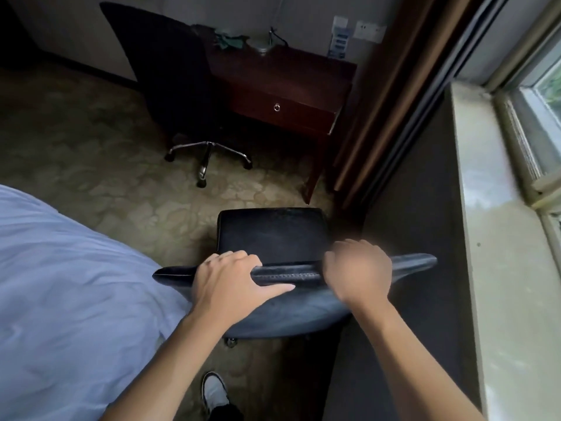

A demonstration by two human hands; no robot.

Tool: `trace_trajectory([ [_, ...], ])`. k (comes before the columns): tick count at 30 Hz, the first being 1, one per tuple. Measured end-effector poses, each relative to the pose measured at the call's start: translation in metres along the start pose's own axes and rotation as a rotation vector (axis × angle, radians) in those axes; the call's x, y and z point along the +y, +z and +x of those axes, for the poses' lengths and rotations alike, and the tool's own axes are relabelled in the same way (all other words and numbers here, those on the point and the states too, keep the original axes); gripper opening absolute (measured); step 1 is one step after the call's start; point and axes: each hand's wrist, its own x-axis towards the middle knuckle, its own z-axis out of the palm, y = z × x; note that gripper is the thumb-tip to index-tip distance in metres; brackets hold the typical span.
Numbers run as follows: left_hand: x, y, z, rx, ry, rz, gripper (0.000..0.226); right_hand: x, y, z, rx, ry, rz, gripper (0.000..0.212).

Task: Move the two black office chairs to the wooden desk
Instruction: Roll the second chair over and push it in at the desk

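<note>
While one black office chair point(179, 86) is already sitting far ahead, tucked against the left end of the wooden desk point(282, 83), we are gripping the second chair point(273, 235) right here in the near middle, between the bed point(69, 284) on our left and the window ledge point(491, 238) on our right. Our left hand point(226, 284) is wrapping the top edge of the backrest, fingers over the front and thumb lying along the seam; our right hand point(358, 271) is closing over that same edge, knuckles up, a little blurred. Both hands are holding the chair, then, and it is sitting well apart from the desk, with open carpet point(91, 141) lying between. To do this well, we are judging that an even push from both hands is what is needed, steering slightly right of the parked chair, so the castors are tracking straight and not swinging into the bed or the dark wall under the ledge. We are also watching the near desk leg point(315, 168), since the seat is heading that way.
</note>
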Motion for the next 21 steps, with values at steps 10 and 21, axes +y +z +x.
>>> trace_trajectory([
  [10, -0.018, 0.002, 0.036, 0.007, 0.0, 0.026, 0.068, -0.016, 0.013, 0.032, 0.09, 0.013, 0.094, 0.032],
  [21, -0.081, 0.009, 0.103, 0.06, -0.039, 0.025, 0.068, -0.073, 0.043, 0.11, 0.083, -0.034, 0.146, 0.033],
])
